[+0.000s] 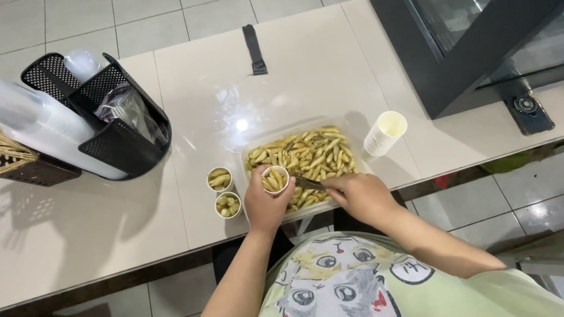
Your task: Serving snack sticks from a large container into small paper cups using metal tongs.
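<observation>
Left hand grips small white paper cup of fries over clear rectangular plastic tray; right hand fingers closed on dark metal tongs.

We're wearing a pale green tee w/ short sleeves, big grey-white cartoon cat print on front; left hand & right hand going bare, no gloves.
</observation>
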